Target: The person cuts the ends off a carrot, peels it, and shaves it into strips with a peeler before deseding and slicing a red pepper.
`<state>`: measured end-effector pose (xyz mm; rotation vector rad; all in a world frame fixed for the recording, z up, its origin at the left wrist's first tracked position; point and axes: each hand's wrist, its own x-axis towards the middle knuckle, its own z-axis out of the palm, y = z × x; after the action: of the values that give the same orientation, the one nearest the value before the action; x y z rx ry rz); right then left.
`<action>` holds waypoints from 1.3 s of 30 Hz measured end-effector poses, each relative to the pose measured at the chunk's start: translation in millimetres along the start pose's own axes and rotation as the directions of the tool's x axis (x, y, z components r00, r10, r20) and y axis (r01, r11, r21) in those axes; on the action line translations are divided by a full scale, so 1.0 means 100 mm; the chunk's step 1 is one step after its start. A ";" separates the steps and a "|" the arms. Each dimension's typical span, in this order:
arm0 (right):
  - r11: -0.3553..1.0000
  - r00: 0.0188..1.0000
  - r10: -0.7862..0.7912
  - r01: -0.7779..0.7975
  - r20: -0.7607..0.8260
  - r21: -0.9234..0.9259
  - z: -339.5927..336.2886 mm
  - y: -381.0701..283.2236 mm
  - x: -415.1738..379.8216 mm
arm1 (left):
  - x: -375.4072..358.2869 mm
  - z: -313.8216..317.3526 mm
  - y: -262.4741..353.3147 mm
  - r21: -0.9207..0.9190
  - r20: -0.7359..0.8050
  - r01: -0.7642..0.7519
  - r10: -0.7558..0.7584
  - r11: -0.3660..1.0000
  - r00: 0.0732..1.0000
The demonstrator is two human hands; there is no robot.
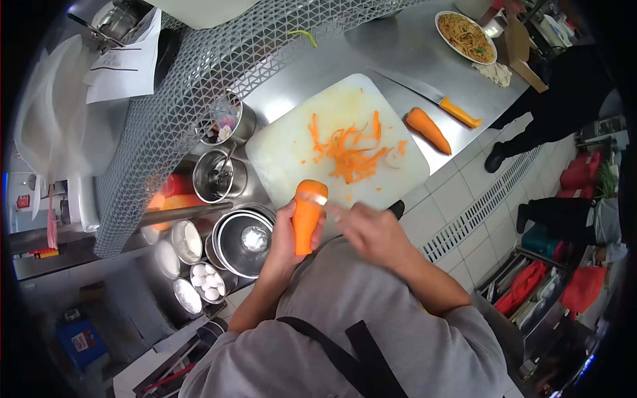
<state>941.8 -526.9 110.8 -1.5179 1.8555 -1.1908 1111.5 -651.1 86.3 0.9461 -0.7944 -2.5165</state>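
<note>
My left hand (pixel 286 229) is wrapped around a thick orange carrot (pixel 305 229), held upright in front of my apron at the near edge of the cutting board. My right hand (pixel 371 233), smeared by motion, is closed on a peeler (pixel 312 197); its shiny metal end lies against the carrot's upper part, and its handle is mostly hidden in my fingers. On the white cutting board (pixel 279 149) beyond, a loose heap of carrot peelings (pixel 352 159) is spread out. A second whole carrot (pixel 428 131) lies right of the board, beside a knife with a yellow handle (pixel 460 113).
Metal pots (pixel 220 175) and bowls (pixel 243 242) stand left of the board, near a container of eggs (pixel 208 282). Grey mesh (pixel 179 93) covers a shelf above them. A noodle plate (pixel 466 38) sits at the far right. Another person's dark-clothed legs (pixel 531 126) show beyond the counter.
</note>
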 end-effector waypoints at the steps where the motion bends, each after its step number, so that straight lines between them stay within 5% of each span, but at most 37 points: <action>1: 0.991 0.996 -0.035 0.045 0.082 -0.125 0.03 -0.04 -0.02 | 0.00 0.05 0.02 -0.015 -0.032 0.042 -0.042 0.999 0.999; 3: 0.965 0.984 -0.057 0.097 0.168 -0.243 0.07 0.15 0.02 | -0.02 0.07 0.01 -0.031 -0.064 0.085 -0.087 0.996 0.994; 5: 0.990 0.992 0.077 -0.088 -0.101 -0.106 0.14 0.73 0.20 | -0.04 0.05 0.01 0.040 0.068 0.010 -0.013 0.999 0.998; 8: 0.998 0.988 0.058 -0.059 -0.143 0.001 0.01 0.50 0.16 | 0.00 0.03 -0.02 0.007 0.028 0.013 -0.014 1.000 1.000; 10: 0.996 0.990 0.084 -0.085 -0.110 -0.005 -0.05 0.08 0.06 | 0.02 -0.03 -0.02 -0.047 0.005 0.052 -0.052 0.998 0.999; 13: 0.965 0.986 -0.049 0.088 0.158 -0.247 0.03 -0.17 -0.05 | 0.04 0.01 -0.03 -0.094 -0.064 0.131 -0.137 0.987 0.988; 15: 0.967 0.998 -0.035 0.045 0.043 -0.250 0.15 0.17 0.03 | 0.02 -0.02 -0.03 -0.085 -0.126 0.182 -0.191 0.980 0.973; 17: 0.971 0.994 0.107 -0.112 -0.034 -0.210 0.21 0.70 0.14 | 0.02 -0.11 -0.06 -0.089 0.056 0.058 -0.054 0.994 0.997; 21: 0.993 0.984 0.036 -0.015 -0.177 0.117 0.07 0.45 0.12 | -0.03 -0.10 -0.02 -0.199 0.164 0.092 -0.059 0.976 0.985; 24: 0.997 0.996 -0.076 0.077 0.035 -0.002 -0.04 -0.09 0.02 | 0.02 -0.08 -0.05 -0.314 0.193 0.138 -0.080 0.939 0.978; 26: 0.993 0.992 -0.118 0.118 0.032 -0.010 0.05 0.03 0.06 | -0.03 0.05 0.00 -0.369 0.252 0.223 -0.133 0.902 0.959; 30: 0.982 0.986 0.127 -0.110 -0.112 0.152 0.13 0.66 0.19 | -0.02 -0.09 -0.05 -0.349 0.422 0.206 -0.043 0.914 0.906; 32: 0.997 0.993 -0.003 0.013 -0.121 0.079 -0.03 0.29 0.08 | 0.01 -0.17 -0.11 -0.346 0.365 0.213 -0.078 0.914 0.928; 34: 0.985 0.982 -0.171 0.169 -0.084 -0.025 0.02 0.14 -0.04 | 0.09 -0.28 -0.17 -0.335 0.482 0.302 -0.113 0.893 0.869; 35: 0.957 0.958 -0.282 0.277 -0.048 -0.089 0.07 0.16 -0.06 | 0.01 -0.21 -0.13 -0.392 0.305 0.312 -0.198 0.865 0.932; 36: 0.983 0.982 -0.176 0.179 -0.068 0.044 0.07 0.17 -0.01 | 0.05 -0.32 -0.25 -0.553 0.423 0.321 -0.072 0.769 0.903; 37: 0.997 0.989 -0.079 0.079 -0.122 -0.010 0.23 0.47 0.04 | 0.05 -0.29 -0.21 -0.601 0.461 0.344 -0.038 0.721 0.886; 39: 0.989 0.984 0.049 -0.024 -0.173 0.146 0.31 0.85 0.07 | 0.09 -0.20 -0.20 -0.554 0.614 0.383 0.053 0.739 0.787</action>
<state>917.7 -541.8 24.3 -1.3330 1.8548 -1.4486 1116.4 -648.0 57.2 -0.0492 0.1240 -2.9511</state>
